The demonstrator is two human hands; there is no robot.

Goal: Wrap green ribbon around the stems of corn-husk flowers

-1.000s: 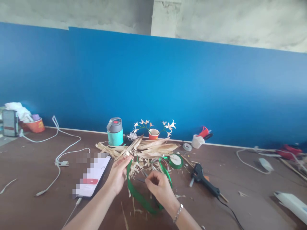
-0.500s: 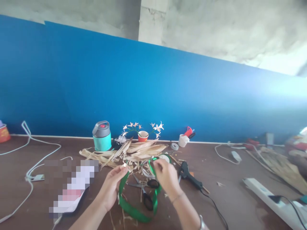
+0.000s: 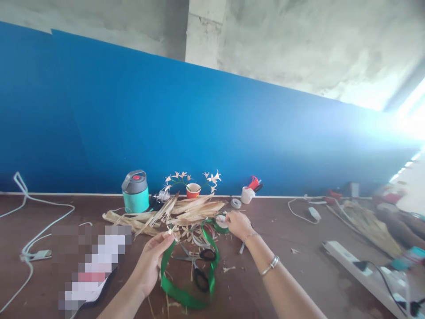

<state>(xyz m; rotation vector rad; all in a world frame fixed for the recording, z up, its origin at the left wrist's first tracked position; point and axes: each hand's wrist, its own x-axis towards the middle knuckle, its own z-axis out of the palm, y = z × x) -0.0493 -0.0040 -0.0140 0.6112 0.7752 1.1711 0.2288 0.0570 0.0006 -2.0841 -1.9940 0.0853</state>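
Note:
My left hand (image 3: 159,248) pinches a small pale flower piece (image 3: 170,231) together with one end of a green ribbon (image 3: 182,297). The ribbon hangs in a loop over the table and runs up towards its roll (image 3: 221,223). My right hand (image 3: 237,225) is closed at the right side of the roll, fingers curled down; what it grips, if anything, is hidden. Black-handled scissors (image 3: 201,279) lie open inside the ribbon loop. Dry husks (image 3: 195,208) and small pale petals lie just behind my hands.
Behind the husks stand a red cup (image 3: 193,191) with flower stems, a turquoise flask (image 3: 136,197) and a white pen holder (image 3: 247,195). A tape roll (image 3: 236,203) lies nearby. A power strip (image 3: 358,274) and another person's arm (image 3: 395,226) are at the right.
My right hand has let go of the ribbon near the loop and moved right, to beside the roll. Its forearm now covers the glue gun. My left hand keeps its pinch.

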